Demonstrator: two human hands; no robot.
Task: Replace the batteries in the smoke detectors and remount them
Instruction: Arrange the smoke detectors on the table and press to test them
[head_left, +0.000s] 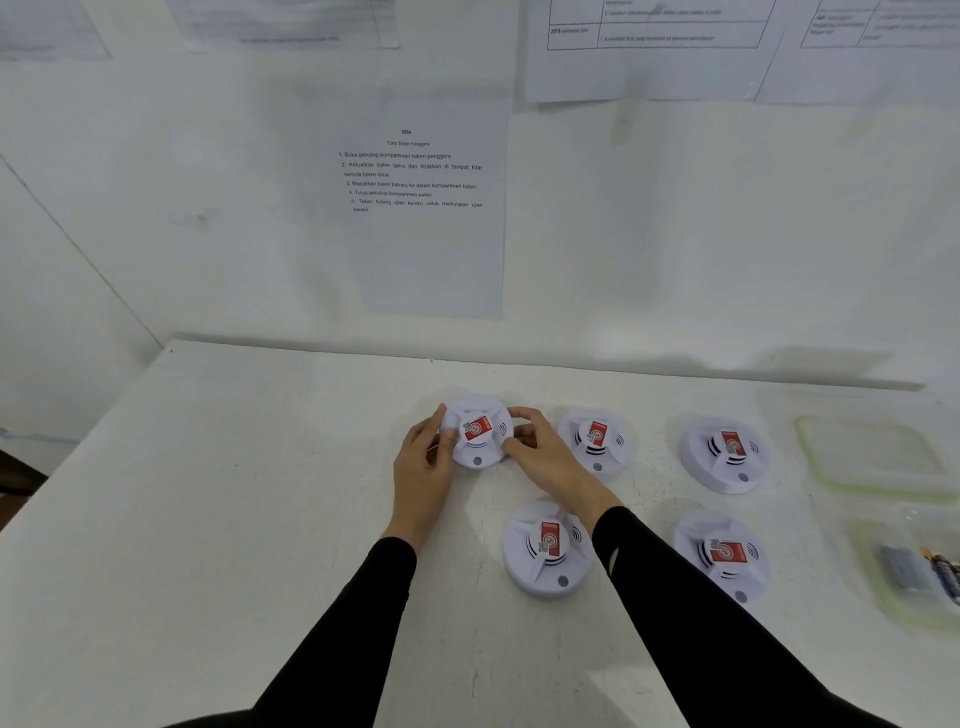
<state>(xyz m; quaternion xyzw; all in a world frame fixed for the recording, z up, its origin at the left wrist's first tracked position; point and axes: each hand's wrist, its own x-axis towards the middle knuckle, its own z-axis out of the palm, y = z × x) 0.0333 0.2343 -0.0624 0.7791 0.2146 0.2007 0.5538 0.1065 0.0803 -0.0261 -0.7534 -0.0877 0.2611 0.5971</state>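
Several round white smoke detectors with red labels lie on the white table (208, 519). Both hands grip the far-left detector (477, 437): my left hand (423, 467) clasps its left rim and my right hand (543, 449) holds its right rim. It sits on or just above the tabletop. Other detectors lie to the right (597, 440), far right (727, 453), in front (548, 545) and front right (724, 556). A clear container (904, 603) at the right edge holds batteries (904, 566).
An empty clear container (831, 467) with a greenish rim lies at the right, behind the battery container. A sheet of printed instructions (415, 176) hangs on the wall behind the table, with more papers above it. The table's left edge runs diagonally.
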